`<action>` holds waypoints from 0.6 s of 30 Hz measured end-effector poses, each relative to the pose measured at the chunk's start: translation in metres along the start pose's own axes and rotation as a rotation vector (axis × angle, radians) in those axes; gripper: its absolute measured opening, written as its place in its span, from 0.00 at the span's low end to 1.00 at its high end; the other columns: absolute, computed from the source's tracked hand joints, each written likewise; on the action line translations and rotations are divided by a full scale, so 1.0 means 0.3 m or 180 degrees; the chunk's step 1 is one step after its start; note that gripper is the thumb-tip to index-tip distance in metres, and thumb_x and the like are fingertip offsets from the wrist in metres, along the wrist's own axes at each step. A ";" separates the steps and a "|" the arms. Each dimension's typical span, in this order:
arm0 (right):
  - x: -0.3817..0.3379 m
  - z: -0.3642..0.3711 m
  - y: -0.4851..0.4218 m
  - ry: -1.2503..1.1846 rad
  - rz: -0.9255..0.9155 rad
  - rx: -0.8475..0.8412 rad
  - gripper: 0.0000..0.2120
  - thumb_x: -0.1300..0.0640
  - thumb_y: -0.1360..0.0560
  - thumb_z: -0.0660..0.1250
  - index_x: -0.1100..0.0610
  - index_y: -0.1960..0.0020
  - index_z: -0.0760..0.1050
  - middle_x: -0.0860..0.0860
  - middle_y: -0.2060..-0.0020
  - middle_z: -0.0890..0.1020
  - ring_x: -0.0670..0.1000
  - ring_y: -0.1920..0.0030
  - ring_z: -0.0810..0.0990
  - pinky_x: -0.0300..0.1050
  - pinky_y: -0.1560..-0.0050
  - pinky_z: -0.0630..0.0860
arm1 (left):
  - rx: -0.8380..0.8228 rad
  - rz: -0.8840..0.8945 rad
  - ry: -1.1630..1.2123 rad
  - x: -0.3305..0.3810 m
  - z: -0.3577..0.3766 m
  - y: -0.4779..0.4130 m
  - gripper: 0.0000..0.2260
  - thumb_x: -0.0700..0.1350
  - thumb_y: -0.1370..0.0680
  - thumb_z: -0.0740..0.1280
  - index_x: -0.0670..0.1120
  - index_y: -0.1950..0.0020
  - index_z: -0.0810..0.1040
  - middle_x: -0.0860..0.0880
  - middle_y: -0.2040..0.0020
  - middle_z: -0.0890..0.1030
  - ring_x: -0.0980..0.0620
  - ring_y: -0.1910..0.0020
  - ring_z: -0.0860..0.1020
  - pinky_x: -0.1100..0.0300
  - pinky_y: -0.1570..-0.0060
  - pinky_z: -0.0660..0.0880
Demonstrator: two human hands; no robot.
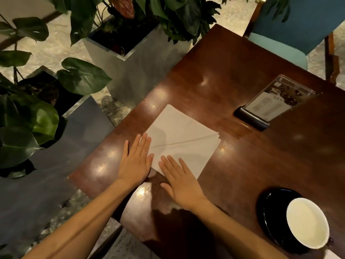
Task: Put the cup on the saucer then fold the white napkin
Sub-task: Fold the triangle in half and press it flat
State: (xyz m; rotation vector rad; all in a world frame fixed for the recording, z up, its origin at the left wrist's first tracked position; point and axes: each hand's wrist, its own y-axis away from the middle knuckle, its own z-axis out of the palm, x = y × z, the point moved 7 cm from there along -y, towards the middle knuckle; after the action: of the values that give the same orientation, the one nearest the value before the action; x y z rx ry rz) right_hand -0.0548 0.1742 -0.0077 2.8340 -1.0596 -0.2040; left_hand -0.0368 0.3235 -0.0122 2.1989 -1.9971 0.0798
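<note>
Both hands press flat on the white napkin.

The left hand and right hand lie open, gripping nothing, on the near corner of the napkin, close to the counter's left edge. The cup sits on the dark saucer at the near right edge.

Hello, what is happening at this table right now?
A person is working on the white napkin on the wooden table. Both hands lie flat and open: the left hand on the napkin's near-left corner, the right hand on its near edge. A crease runs across the napkin. The white cup already sits on the black saucer to the right. A menu stand is further back.
</note>
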 end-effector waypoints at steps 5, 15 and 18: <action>0.067 0.012 0.070 -0.0034 0.0067 -0.0210 0.30 0.42 0.21 0.48 0.57 0.24 0.54 0.52 0.25 0.59 0.52 0.25 0.56 0.53 0.29 0.51 | -0.0098 -0.0013 -0.0040 -0.002 0.009 -0.001 0.27 0.54 0.20 0.42 0.45 0.23 0.50 0.49 0.22 0.50 0.51 0.24 0.46 0.49 0.27 0.39; 0.228 -0.037 0.266 -0.0203 0.1115 0.0088 0.26 0.55 0.23 0.49 0.55 0.26 0.60 0.53 0.26 0.63 0.55 0.26 0.59 0.55 0.27 0.51 | -0.0334 -0.0418 0.0423 0.069 0.004 0.112 0.34 0.62 0.26 0.36 0.45 0.25 0.41 0.49 0.24 0.40 0.53 0.26 0.38 0.54 0.29 0.31; 0.277 -0.074 0.287 -0.0686 0.1694 0.0483 0.26 0.59 0.29 0.49 0.55 0.33 0.71 0.55 0.31 0.71 0.59 0.30 0.67 0.58 0.28 0.61 | -0.0351 -0.0299 0.0112 0.149 -0.025 0.185 0.33 0.60 0.25 0.46 0.39 0.28 0.63 0.39 0.27 0.63 0.41 0.28 0.64 0.49 0.29 0.42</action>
State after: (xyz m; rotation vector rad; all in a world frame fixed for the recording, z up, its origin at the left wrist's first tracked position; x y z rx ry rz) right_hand -0.0445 0.0561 0.0198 2.5670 -1.8957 -0.3957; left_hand -0.0867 0.2760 0.0069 2.2021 -1.8310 -0.0037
